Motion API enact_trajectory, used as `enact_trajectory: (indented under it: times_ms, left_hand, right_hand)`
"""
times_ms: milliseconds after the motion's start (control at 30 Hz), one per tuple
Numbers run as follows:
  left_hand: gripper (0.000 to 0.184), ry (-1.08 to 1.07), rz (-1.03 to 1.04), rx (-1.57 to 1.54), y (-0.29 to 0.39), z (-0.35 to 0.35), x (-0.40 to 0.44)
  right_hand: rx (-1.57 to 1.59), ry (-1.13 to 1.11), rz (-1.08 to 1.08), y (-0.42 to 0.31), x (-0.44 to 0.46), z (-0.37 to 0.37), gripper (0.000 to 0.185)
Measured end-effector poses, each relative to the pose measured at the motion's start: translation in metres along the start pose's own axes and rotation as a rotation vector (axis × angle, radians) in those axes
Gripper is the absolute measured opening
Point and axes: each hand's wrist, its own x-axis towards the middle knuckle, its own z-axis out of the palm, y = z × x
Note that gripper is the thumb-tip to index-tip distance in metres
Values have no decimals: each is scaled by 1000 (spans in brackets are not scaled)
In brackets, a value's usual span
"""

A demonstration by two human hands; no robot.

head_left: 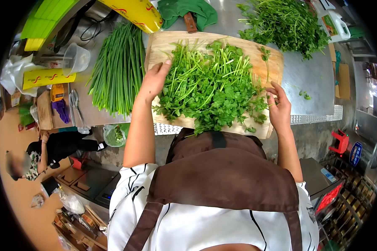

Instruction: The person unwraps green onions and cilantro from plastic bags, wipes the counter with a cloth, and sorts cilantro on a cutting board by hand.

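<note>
A big heap of cilantro (209,83) lies spread over a wooden cutting board (262,62), stems toward the far side and leaves toward my apron. My left hand (156,80) rests at the heap's left edge, its fingers loosely extended against the stems and holding nothing that I can see. On the other side, my right hand (279,103) is at the heap's right edge with fingers loosely bent and apart, close to some leaves. One loose sprig (265,56) lies on the board beyond that hand.
Long green scallions or chives (119,69) lie left of the board. Behind it are a brown handle (190,22), a green cloth (205,12) and a yellow roll (134,12). More leafy greens (287,27) are piled far right. A person (50,148) is at far left.
</note>
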Motion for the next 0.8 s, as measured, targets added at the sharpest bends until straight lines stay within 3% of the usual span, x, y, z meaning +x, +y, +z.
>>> enact_trajectory:
  times_ms: [100, 233, 300, 433, 600, 700, 767, 800]
  left_hand:
    - [85, -30, 2, 384, 23, 11, -13]
    - [82, -182, -17, 378, 26, 27, -13]
    - [83, -135, 57, 351, 14, 35, -10]
    - [89, -208, -27, 129, 10, 28, -7]
    - [70, -135, -97, -33, 1, 30, -9]
    - [65, -148, -73, -81, -2, 34, -10]
    - [69, -153, -30, -75, -7, 37, -11]
    - [75, -21, -17, 94, -6, 41, -13]
  right_hand:
    - [-79, -97, 186, 3, -3, 2, 29]
    - [-152, -134, 164, 14, -13, 13, 23]
    - [-57, -131, 240, 2, -16, 18, 24]
    - [-49, -101, 188, 4, -18, 28, 27]
    - [5, -99, 190, 5, -15, 26, 25]
    - [-233, -63, 84, 4, -8, 23, 20]
    - [-202, 111, -219, -3, 0, 23, 12]
    - [-162, 134, -291, -9, 6, 25, 10]
